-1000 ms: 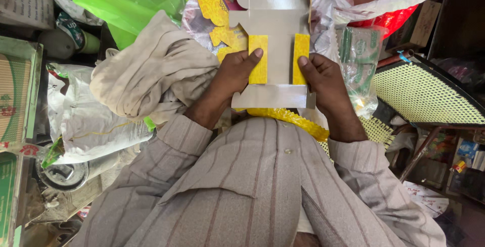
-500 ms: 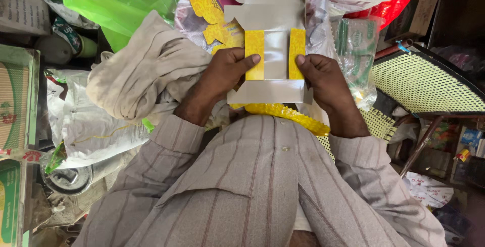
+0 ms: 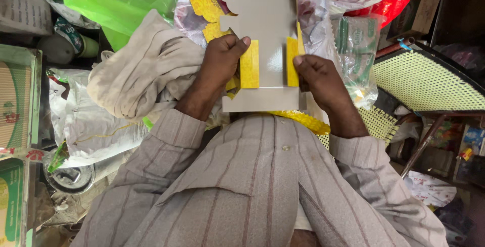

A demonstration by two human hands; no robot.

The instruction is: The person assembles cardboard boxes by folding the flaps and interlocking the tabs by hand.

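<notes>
Both hands are pressing on a flat grey die-cut cardboard blank (image 3: 265,50) in the upper middle of the frame. The left hand (image 3: 220,60) is grasping the blank's left edge, its thumb lying across the left yellow flap (image 3: 249,64) and folding it inward. The right hand (image 3: 318,77) is grasping the right edge, its thumb tip sitting on the narrower right yellow flap (image 3: 291,61). Each grip is closed on the card, not clenched into a fist; the fingers behind the board are hidden.

In my judgement the main risk is an uneven fold: the left flap is showing much wider than the right, so if one thumb is pushing harder than the other, the crease may be running off its score line and the panel may be buckling. The glossy grey surface may also be letting the thumbs slide. The blank's top end is hanging unsupported over loose clutter, so it could be snagging on the clear plastic wrapping (image 3: 323,4) just beside it at the upper right.

Both wrists are bending upward in the frame, forearms in striped sleeves (image 3: 172,141) converging from the lower corners. A crumpled beige cloth (image 3: 141,75) is lying at the left, a green plastic bag (image 3: 116,14) above it, and a yellow perforated seat (image 3: 424,80) at the right.
</notes>
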